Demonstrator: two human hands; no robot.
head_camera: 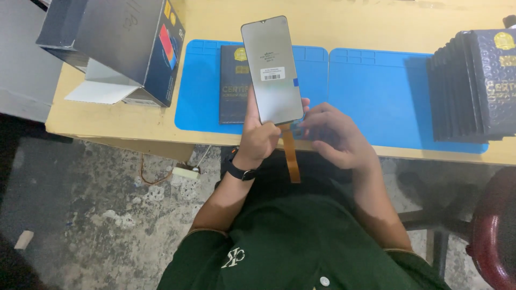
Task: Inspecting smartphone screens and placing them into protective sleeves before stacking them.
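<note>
My left hand [258,137] grips the lower end of a phone display panel [271,70], holding it upright above the table edge. The panel is glossy grey with a white barcode sticker near its top. An orange flex ribbon [291,158] hangs down from its bottom edge. My right hand [333,134] is next to the panel's lower right corner, fingertips pinching at a small blue tab there. A black watch is on my left wrist.
Two blue work mats [376,91] lie on the wooden table [134,121]. A dark flat box [234,86] lies on the left mat, a stack of similar dark boxes [473,86] at right, an open cardboard carton [118,48] at left. A red stool [497,225] stands at lower right.
</note>
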